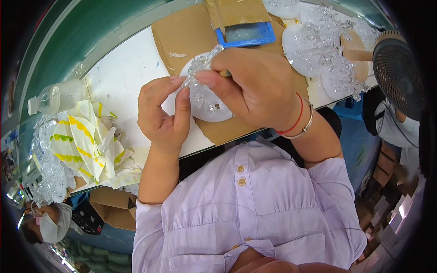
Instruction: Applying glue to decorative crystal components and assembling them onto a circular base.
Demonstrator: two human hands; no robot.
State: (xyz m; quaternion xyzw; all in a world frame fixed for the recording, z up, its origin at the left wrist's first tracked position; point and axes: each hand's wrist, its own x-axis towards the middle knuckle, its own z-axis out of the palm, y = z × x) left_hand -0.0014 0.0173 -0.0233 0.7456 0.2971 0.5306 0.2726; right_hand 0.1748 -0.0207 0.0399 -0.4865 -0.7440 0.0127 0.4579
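My left hand (163,109) pinches the tip of a clear, faceted plastic piece (196,68) between thumb and forefinger. My right hand (257,86) is closed just beside it, wrapped round a thin stick-like tool; only a short greenish-brown end of the stick (225,73) shows, and its working end is hidden. The right thumb lies close to the clear piece, but I cannot tell whether it touches. Beneath both hands, a white round disc (214,114) carries more clear pieces. It rests on a brown cardboard sheet (175,34).
A blue tray (246,43) sits beyond my hands, partly under cardboard. White discs (293,50) heaped with clear pieces and a black fan (398,68) stand right. Left are a plastic bottle (57,98), a crumpled patterned cloth or bag (88,141) and piled clear pieces (52,177).
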